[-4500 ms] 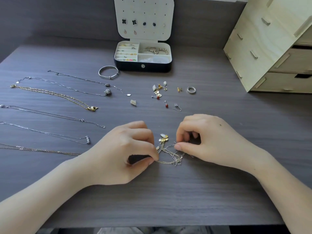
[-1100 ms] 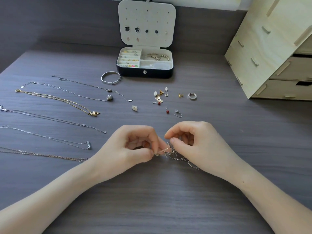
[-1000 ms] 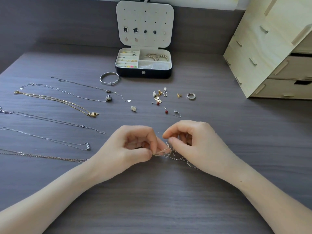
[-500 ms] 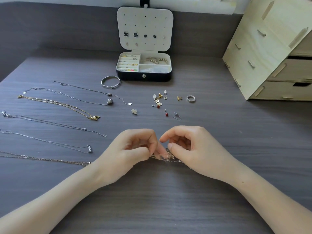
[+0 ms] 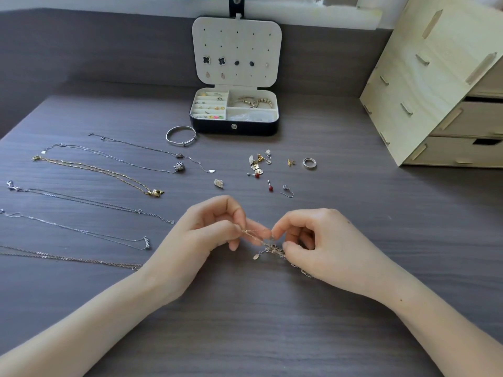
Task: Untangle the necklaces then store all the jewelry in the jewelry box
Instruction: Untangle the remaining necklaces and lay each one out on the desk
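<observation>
And the hands have drawn apart! The left hand (image 5: 206, 235) pinches a fine pale chain strand (image 5: 250, 232), teasing it out of the small silver-and-gold necklace tangle (image 5: 272, 249), which the right hand (image 5: 324, 246) pinches low over the grey wood-grain tabletop (image 5: 272, 322). The knot looks to be loosening. The black jewelry box with cream lining (image 5: 234, 127) stands open at the far side. There is no readable writing anywhere.

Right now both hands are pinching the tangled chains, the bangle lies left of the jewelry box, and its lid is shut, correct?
No: the head view shows the jewelry box lid standing open. The left hand and right hand do pinch the tangled chains, and the bangle lies left of it.
</observation>
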A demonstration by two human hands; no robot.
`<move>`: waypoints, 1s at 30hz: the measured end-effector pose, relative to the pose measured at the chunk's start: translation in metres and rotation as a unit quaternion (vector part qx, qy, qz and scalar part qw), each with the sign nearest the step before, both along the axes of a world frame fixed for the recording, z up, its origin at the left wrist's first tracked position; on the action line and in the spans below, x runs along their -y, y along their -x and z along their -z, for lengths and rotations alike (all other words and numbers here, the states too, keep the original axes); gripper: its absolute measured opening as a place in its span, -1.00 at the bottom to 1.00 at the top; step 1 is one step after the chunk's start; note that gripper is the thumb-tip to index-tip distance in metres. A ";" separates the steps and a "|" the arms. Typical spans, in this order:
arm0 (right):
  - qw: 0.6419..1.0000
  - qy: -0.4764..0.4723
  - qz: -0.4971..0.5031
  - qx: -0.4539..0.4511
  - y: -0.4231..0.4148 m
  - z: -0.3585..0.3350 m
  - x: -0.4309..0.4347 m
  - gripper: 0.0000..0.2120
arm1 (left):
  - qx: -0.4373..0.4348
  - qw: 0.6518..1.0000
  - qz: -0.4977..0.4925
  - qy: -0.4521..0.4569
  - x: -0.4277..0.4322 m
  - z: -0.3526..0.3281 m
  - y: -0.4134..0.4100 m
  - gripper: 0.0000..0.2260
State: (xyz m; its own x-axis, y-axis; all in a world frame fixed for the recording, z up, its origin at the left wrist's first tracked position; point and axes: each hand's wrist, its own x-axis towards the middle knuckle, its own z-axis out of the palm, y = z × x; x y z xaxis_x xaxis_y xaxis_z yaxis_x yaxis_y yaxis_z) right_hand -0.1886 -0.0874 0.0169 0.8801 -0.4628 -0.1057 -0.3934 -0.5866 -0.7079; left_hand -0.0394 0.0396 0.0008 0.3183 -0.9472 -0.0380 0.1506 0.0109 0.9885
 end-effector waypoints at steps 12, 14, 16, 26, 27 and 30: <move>0.997 0.026 -0.043 0.056 -0.002 0.007 -0.001 -0.78 | -0.097 0.995 0.023 0.031 -0.001 0.001 -0.001 -0.96; 0.995 0.053 -0.045 0.074 -0.004 0.011 0.000 -0.91 | -0.062 0.997 0.025 0.037 -0.001 0.000 -0.001 -0.96; 0.993 0.063 -0.030 0.096 -0.006 0.013 0.002 -0.92 | 0.000 0.999 0.017 0.041 -0.004 -0.001 -0.001 -0.94; 0.975 0.109 -0.192 0.034 -0.025 -0.012 0.000 -0.82 | 0.433 0.901 0.004 0.043 -0.036 -0.005 0.009 -0.89; 0.973 0.106 -0.204 0.018 -0.026 -0.012 0.000 -0.82 | 0.445 0.895 0.008 0.036 -0.038 -0.005 0.007 -0.89; 0.974 0.143 -0.174 0.002 -0.027 -0.009 0.004 -0.87 | 0.457 0.889 -0.002 0.011 -0.043 -0.006 0.003 -0.90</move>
